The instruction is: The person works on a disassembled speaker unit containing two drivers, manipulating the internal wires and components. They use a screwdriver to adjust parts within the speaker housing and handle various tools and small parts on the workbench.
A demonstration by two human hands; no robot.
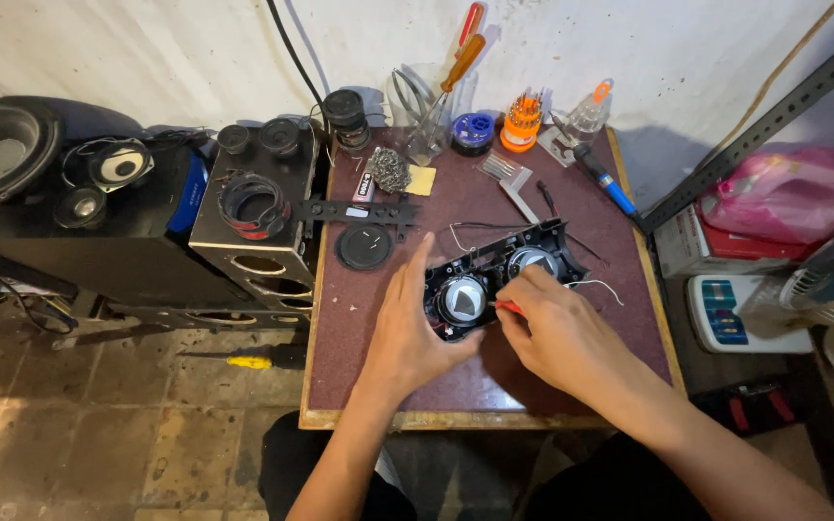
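Note:
A black speaker panel (494,277) with two small round drivers lies tilted on the maroon table (456,212). My left hand (407,323) grips the panel's near left end, fingers curled under it. My right hand (552,323) pinches a small red-handled screwdriver (508,307), its tip pointing at the left driver (462,297). The right driver (531,260) sits just beyond my right fingers. Thin white and dark wires (596,285) trail from the panel.
A round black cap (365,246), a black bracket strip (364,209), a jar of screwdrivers (431,106), an orange bit holder (521,121) and a blue-handled tool (610,183) lie at the back. Speaker cabinets (253,217) stand left. A yellow screwdriver (248,362) lies on the floor.

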